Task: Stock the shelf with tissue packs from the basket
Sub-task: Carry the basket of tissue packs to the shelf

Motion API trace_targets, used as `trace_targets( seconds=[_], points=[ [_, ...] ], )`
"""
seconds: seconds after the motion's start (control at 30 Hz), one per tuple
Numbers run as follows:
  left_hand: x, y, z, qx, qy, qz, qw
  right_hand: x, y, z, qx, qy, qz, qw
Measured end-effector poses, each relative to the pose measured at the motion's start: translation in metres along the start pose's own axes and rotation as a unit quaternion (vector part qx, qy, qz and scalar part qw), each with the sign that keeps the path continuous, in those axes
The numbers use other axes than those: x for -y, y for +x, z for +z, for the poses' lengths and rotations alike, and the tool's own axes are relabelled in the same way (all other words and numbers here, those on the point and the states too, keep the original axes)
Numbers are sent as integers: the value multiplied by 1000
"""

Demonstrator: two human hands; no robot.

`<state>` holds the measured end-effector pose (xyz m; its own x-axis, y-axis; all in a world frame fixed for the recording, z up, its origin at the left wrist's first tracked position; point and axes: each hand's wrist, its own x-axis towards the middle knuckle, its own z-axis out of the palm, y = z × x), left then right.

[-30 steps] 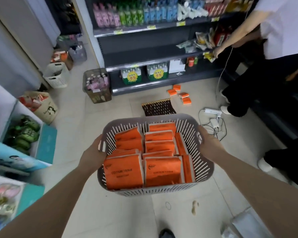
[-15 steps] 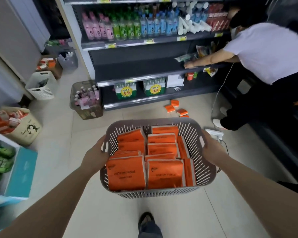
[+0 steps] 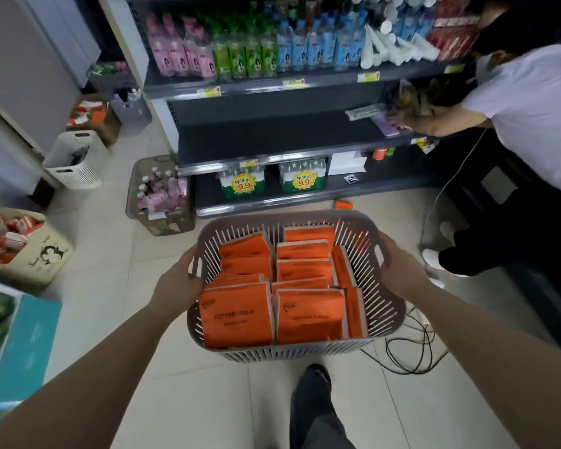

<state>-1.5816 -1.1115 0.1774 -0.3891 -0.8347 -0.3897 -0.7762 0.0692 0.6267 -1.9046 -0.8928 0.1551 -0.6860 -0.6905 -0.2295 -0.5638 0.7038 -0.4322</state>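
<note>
**Grey basket of orange tissue packs, carried in both hands before the shelf**

Item: basket – grey plastic, slatted walls, oval rim, held level above the tiled floor, in front of the lowest tier of the shelf.

Contents: tissue packs, orange with white edges. They lie flat in two rows from near wall to far wall. A few more stand on edge along the right wall. The two nearest packs carry the print "COTTON TISSUE".

Left hand: fingers curled round the left end of the rim, by the handle slot, thumb on the outside.

Right hand: wrapped over the right end of the rim in the same way, knuckles up.

Shelf: dark metal unit. The upper tier holds pink, green and blue bottles in a row. The middle tier shows dark board along its left and centre. The bottom tier has two water multipacks with yellow "9.9" labels.

Nearby:
- A second person in a white top bends at the right, one hand on goods on the middle tier.
- One loose orange pack lies on the floor just beyond the basket's far rim.
- A brown crate of pink bottles stands at the left foot of the shelf, and a white bin farther left.
- Black cables trail on the floor to the right of the basket.
- The carrier's own leg and shoe show below.
</note>
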Motion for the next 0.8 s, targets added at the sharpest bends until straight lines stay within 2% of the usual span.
trace_targets(
  seconds=[0.37, 0.57, 0.8],
  points=[
    [-73, 131, 8, -32, -18, -39, 999, 17, 177, -27, 18, 32, -59, 998],
    [-97, 208, 0, -32, -26, -26, 999, 35, 256, -27, 27, 32, -45, 998],
    [-101, 337, -18, 12, -33, -11, 999, 78, 339, -6, 16, 43, 0, 999]
  ],
)
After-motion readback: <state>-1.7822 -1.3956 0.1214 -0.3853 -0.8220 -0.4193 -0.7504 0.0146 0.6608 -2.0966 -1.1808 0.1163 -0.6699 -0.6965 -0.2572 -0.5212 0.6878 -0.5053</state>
